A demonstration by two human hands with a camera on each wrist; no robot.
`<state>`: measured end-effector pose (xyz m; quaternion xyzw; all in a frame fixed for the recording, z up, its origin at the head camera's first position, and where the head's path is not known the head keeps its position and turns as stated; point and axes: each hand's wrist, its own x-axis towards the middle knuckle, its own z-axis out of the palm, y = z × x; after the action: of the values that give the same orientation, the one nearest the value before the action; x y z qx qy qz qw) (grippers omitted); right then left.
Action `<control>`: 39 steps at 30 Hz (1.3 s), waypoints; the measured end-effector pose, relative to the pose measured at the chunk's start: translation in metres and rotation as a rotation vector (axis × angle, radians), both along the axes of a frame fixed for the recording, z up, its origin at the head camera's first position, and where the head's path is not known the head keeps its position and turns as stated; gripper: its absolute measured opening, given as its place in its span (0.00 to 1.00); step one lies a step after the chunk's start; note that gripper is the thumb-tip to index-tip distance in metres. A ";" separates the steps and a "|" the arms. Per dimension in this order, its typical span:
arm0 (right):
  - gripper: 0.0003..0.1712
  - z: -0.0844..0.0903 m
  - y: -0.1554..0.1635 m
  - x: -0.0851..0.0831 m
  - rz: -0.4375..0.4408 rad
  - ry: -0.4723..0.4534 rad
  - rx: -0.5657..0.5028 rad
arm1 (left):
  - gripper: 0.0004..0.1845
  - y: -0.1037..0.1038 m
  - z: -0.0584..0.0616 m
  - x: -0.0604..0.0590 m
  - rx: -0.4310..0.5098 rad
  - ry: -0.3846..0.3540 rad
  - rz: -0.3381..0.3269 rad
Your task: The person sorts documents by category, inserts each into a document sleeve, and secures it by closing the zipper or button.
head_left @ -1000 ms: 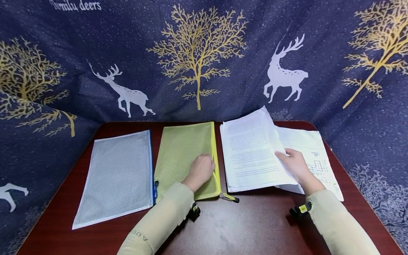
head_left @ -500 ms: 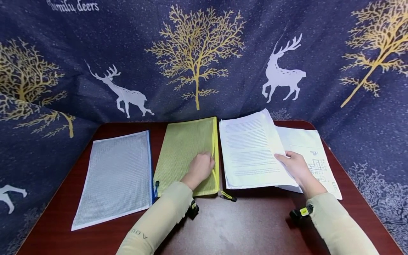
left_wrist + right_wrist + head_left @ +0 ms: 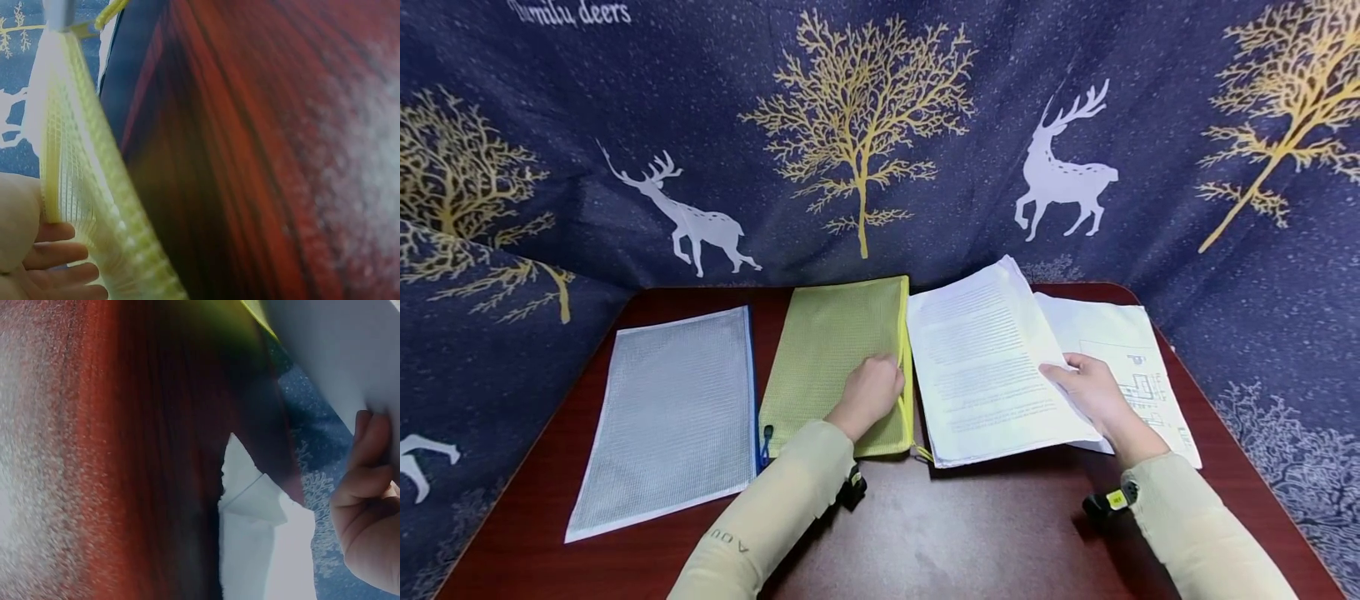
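My left hand (image 3: 871,390) grips the zippered right edge of a yellow mesh zipper pouch (image 3: 835,329). In the left wrist view the pouch edge (image 3: 103,181) stands lifted and parted, with the fingers (image 3: 59,255) at its mesh side. A stack of printed sheets (image 3: 973,358) is held by its right side in my right hand (image 3: 1092,392), thumb on top. The sheets tilt above the table, and their left edge touches or overlaps the pouch's right edge. From below, the right wrist view shows curled fingers (image 3: 369,453) under the paper (image 3: 331,356).
A white mesh pouch with a blue zipper (image 3: 670,417) lies at the left. More paper with a printed diagram (image 3: 1131,358) rests at the right, partly under the held sheets. The dark red table (image 3: 940,533) meets a deer-patterned cloth (image 3: 925,217) at its back.
The held sheets have moved left and slightly toward me, now against the yellow pouch and over part of its zipper pull. Earlier, the yellow pouch shifted a little away from me.
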<state>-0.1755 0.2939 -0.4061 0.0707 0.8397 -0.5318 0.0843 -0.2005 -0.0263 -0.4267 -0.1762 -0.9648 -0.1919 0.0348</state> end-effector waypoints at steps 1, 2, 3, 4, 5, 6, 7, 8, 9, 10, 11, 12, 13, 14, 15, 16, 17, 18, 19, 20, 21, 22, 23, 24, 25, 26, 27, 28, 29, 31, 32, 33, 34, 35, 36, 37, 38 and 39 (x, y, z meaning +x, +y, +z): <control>0.31 0.001 -0.001 0.000 0.011 0.008 0.004 | 0.11 0.001 0.000 0.000 -0.013 0.005 0.008; 0.30 0.002 -0.001 0.000 0.021 0.019 0.014 | 0.11 0.001 0.000 0.000 -0.023 0.009 0.017; 0.30 0.003 -0.002 0.000 0.029 0.030 0.024 | 0.10 0.002 0.001 0.000 -0.034 0.013 0.026; 0.29 0.004 -0.003 0.000 0.036 0.042 0.041 | 0.10 0.003 0.001 0.000 -0.042 0.022 0.036; 0.29 0.006 -0.004 0.000 0.043 0.050 0.055 | 0.10 0.003 0.001 0.000 -0.050 0.028 0.048; 0.28 0.007 -0.005 0.000 0.051 0.058 0.074 | 0.10 0.004 0.001 0.000 -0.062 0.042 0.058; 0.28 0.008 -0.006 0.000 0.056 0.064 0.086 | 0.09 0.005 0.001 0.000 -0.073 0.051 0.066; 0.27 0.010 -0.007 0.000 0.064 0.075 0.099 | 0.09 0.006 0.001 0.001 -0.086 0.059 0.074; 0.27 0.011 -0.008 0.000 0.072 0.082 0.105 | 0.09 0.007 0.001 0.001 -0.097 0.072 0.081; 0.27 0.012 -0.009 0.000 0.081 0.084 0.110 | 0.09 0.008 0.001 0.001 -0.108 0.079 0.086; 0.26 0.013 -0.010 0.000 0.089 0.085 0.109 | 0.09 0.008 0.001 0.001 -0.121 0.083 0.091; 0.26 0.014 -0.011 0.000 0.096 0.088 0.114 | 0.09 0.009 0.000 0.001 -0.132 0.089 0.095; 0.26 0.015 -0.013 0.000 0.100 0.087 0.114 | 0.09 0.010 0.000 0.001 -0.139 0.088 0.099; 0.26 0.016 -0.013 -0.001 0.103 0.085 0.112 | 0.09 0.010 0.000 0.001 -0.144 0.087 0.103; 0.26 0.016 -0.014 -0.001 0.102 0.080 0.114 | 0.10 0.011 0.000 0.001 -0.149 0.086 0.105; 0.26 0.017 -0.016 -0.002 0.102 0.075 0.117 | 0.10 0.011 0.000 0.001 -0.152 0.080 0.108; 0.26 0.017 -0.017 -0.003 0.099 0.072 0.115 | 0.10 0.011 0.000 0.001 -0.151 0.074 0.110; 0.27 0.017 -0.018 -0.004 0.096 0.072 0.120 | 0.10 0.011 0.001 0.002 -0.149 0.069 0.110; 0.27 0.017 -0.019 -0.006 0.090 0.067 0.118 | 0.10 0.011 0.001 0.002 -0.145 0.064 0.110; 0.27 0.016 -0.020 -0.007 0.084 0.066 0.119 | 0.09 0.011 0.001 0.002 -0.140 0.061 0.108; 0.27 0.016 -0.021 -0.008 0.077 0.065 0.117 | 0.09 0.011 0.002 0.003 -0.138 0.060 0.105; 0.27 0.015 -0.022 -0.010 0.071 0.068 0.118 | 0.09 0.011 0.002 0.003 -0.137 0.058 0.101; 0.27 0.015 -0.023 -0.011 0.061 0.073 0.120 | 0.09 0.011 0.002 0.004 -0.136 0.056 0.096; 0.27 0.014 -0.023 -0.012 0.054 0.076 0.119 | 0.09 0.011 0.003 0.005 -0.133 0.053 0.093; 0.27 0.013 -0.025 -0.014 0.045 0.078 0.113 | 0.09 0.011 0.003 0.005 -0.131 0.049 0.091; 0.27 0.012 -0.026 -0.015 0.037 0.086 0.116 | 0.10 0.011 0.003 0.006 -0.132 0.048 0.088; 0.26 0.011 -0.027 -0.016 0.026 0.095 0.115 | 0.10 0.011 0.004 0.006 -0.133 0.046 0.087; 0.26 0.010 -0.028 -0.017 0.014 0.102 0.114 | 0.10 0.011 0.004 0.007 -0.131 0.043 0.086; 0.26 0.009 -0.029 -0.018 0.002 0.107 0.108 | 0.10 0.011 0.005 0.007 -0.129 0.039 0.086; 0.25 0.008 -0.031 -0.020 -0.020 0.111 0.084 | 0.10 0.010 0.005 0.007 -0.131 0.036 0.082; 0.25 0.007 -0.031 -0.021 -0.030 0.113 0.074 | 0.10 0.010 0.006 0.007 -0.130 0.029 0.080; 0.25 0.006 -0.032 -0.021 -0.039 0.108 0.060 | 0.10 0.010 0.006 0.007 -0.124 0.018 0.078; 0.25 0.005 -0.033 -0.022 -0.046 0.102 0.046 | 0.09 0.009 0.006 0.007 -0.118 0.004 0.075; 0.25 0.005 -0.034 -0.022 -0.054 0.098 0.040 | 0.09 0.009 0.007 0.006 -0.114 -0.005 0.072; 0.25 0.004 -0.034 -0.022 -0.061 0.093 0.038 | 0.09 0.009 0.007 0.006 -0.109 -0.017 0.070; 0.26 0.003 -0.034 -0.022 -0.068 0.090 0.043 | 0.09 0.008 0.007 0.005 -0.101 -0.031 0.069; 0.26 0.003 -0.035 -0.022 -0.075 0.087 0.048 | 0.09 0.008 0.007 0.005 -0.097 -0.039 0.067; 0.26 0.003 -0.035 -0.022 -0.082 0.084 0.048 | 0.09 0.008 0.007 0.005 -0.094 -0.045 0.067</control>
<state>-0.1972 0.2588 -0.4035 0.0844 0.8513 -0.5172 0.0253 -0.1959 -0.0186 -0.4198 -0.1409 -0.9787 -0.1490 0.0112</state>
